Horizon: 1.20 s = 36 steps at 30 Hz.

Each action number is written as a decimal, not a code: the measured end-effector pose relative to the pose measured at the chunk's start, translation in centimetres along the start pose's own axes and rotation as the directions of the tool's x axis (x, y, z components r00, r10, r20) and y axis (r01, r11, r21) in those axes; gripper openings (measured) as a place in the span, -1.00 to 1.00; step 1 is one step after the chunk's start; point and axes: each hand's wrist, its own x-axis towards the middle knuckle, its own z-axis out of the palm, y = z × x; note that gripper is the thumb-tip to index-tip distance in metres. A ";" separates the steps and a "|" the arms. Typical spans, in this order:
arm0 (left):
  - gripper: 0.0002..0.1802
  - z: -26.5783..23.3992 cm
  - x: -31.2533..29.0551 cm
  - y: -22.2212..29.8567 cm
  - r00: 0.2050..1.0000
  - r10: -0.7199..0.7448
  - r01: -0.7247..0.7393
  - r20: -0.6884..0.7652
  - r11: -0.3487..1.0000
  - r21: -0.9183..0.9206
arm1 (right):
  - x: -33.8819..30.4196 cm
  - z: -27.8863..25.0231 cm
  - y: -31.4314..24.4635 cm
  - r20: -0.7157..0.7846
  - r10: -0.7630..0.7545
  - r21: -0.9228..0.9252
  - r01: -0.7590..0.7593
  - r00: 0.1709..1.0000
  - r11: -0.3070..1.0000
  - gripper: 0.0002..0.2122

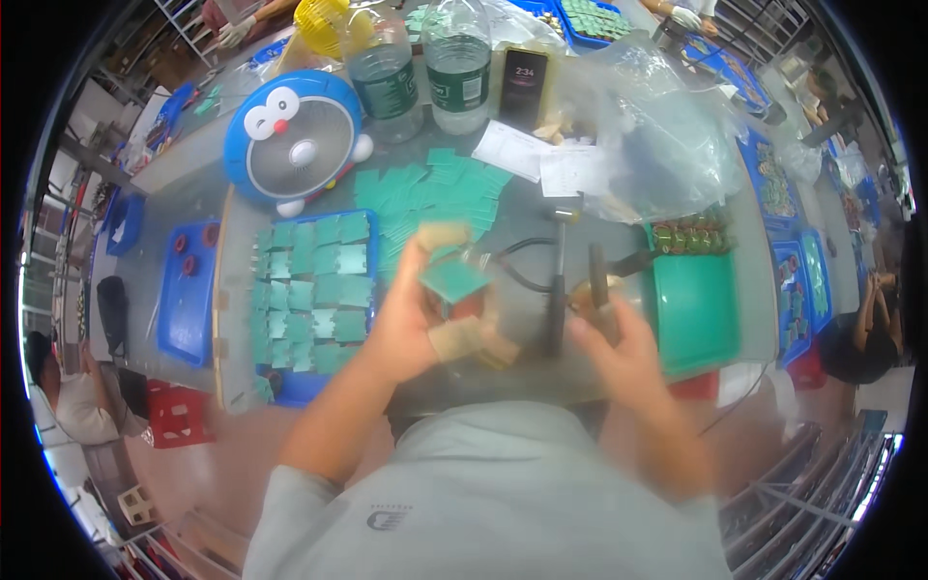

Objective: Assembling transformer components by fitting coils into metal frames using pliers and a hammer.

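Spreading grey table (530, 215): my work covers it, and I judge myself partway through a batch, with one piece in hand and plenty more lying about.
Large blue tray (307, 389): on my left, packed with rows of squarish green pieces (353, 290); I'd guess these are the done share, though I can't be sure they are finished.
Green sheet pile (435, 198): heaped loosely beyond my left hand, so by my reckoning much is left.
Green tray (698, 309): on my right, its near part bare; coil-like parts (691, 235) sit in rows at its far end, and whether they are used or waiting I can't say.
Narrow blue tray (184, 324): far left, holding just a few red rings (188, 264).
Left hand (401, 324): fingers curled and partly spread, tan wraps (454, 340) on some, gripping a green-topped piece.
Right hand (628, 358): blurred, but seemingly closed around an upright dark tool (599, 275).
Black-handled tool (556, 319): between my hands, near the right one; contact I can't make out.
Green-topped piece (454, 280): held in my left hand near the table's near edge, something reddish beneath its green face.
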 end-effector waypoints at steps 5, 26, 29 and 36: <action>0.16 -1.3 1.0 0.6 0.996 -0.083 0.089 0.033 0.943 -0.322 | -2.8 1.4 1.5 0.022 0.155 0.152 -0.157 0.988 0.976 -0.70; -0.06 5.2 1.3 -1.1 0.987 0.003 -0.017 -0.163 0.996 -0.085 | 1.4 7.3 -1.0 -0.129 -0.005 0.636 0.087 0.992 0.767 -0.71; 0.04 6.0 0.3 0.0 0.990 0.110 -0.104 -0.084 0.992 0.069 | 2.1 6.6 -2.0 -0.019 0.067 0.801 -0.025 0.998 0.598 -0.69; 0.16 0.3 0.6 -1.7 0.995 -0.019 0.014 0.101 0.998 0.054 | 2.1 5.5 -3.0 0.290 0.133 0.756 -0.312 0.948 0.575 -0.60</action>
